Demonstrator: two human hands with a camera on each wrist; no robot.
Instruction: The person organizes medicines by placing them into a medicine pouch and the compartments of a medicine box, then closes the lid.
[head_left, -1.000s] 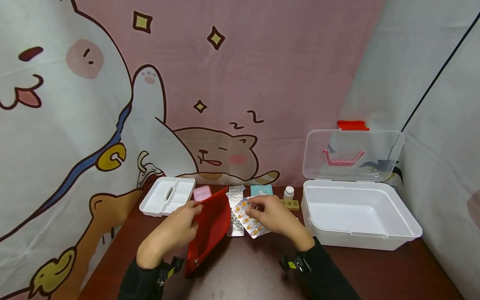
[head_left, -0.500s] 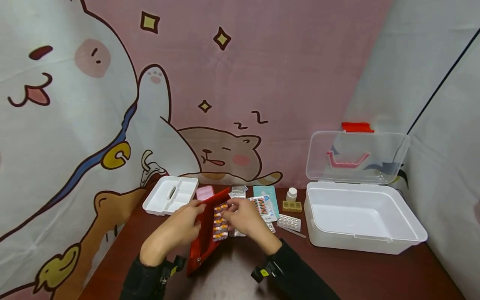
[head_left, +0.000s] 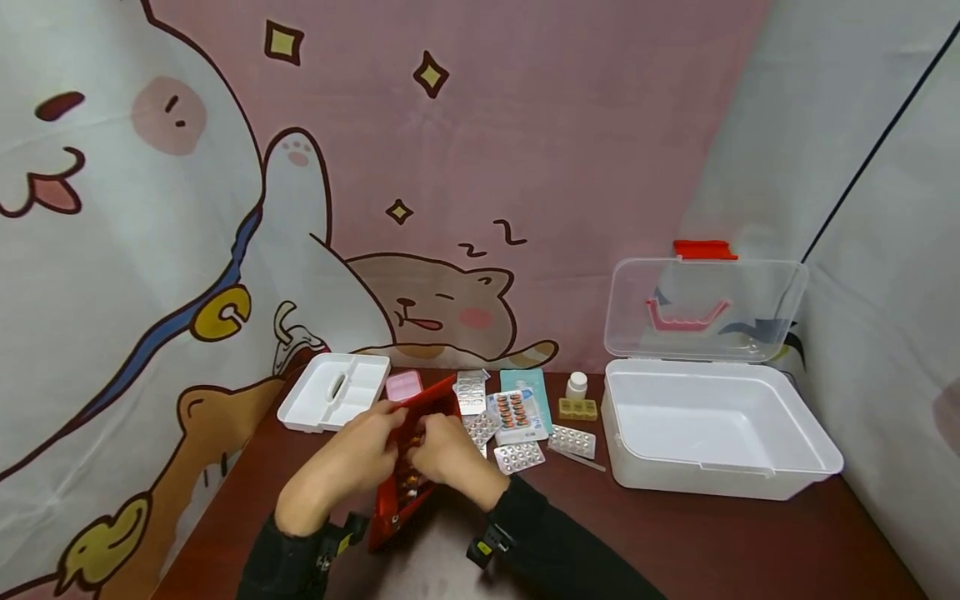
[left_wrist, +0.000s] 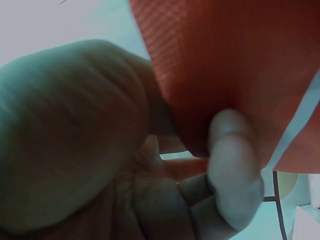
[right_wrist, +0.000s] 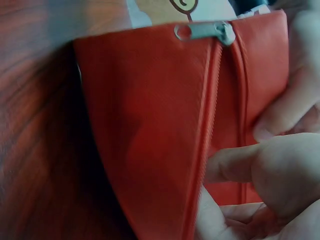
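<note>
Red zip pouch (right_wrist: 145,125) sits unzipped on the surface (head_left: 577,533), left hand (head_left: 358,454) pinching its edge, right hand (head_left: 450,454) dipped inside (can't tell if it's gripping anything), some capsules (head_left: 411,483) apparently in already, several blister packs (head_left: 519,457) left outside.

One red pouch (right_wrist: 145,120), one white bottle (head_left: 577,386)
</note>
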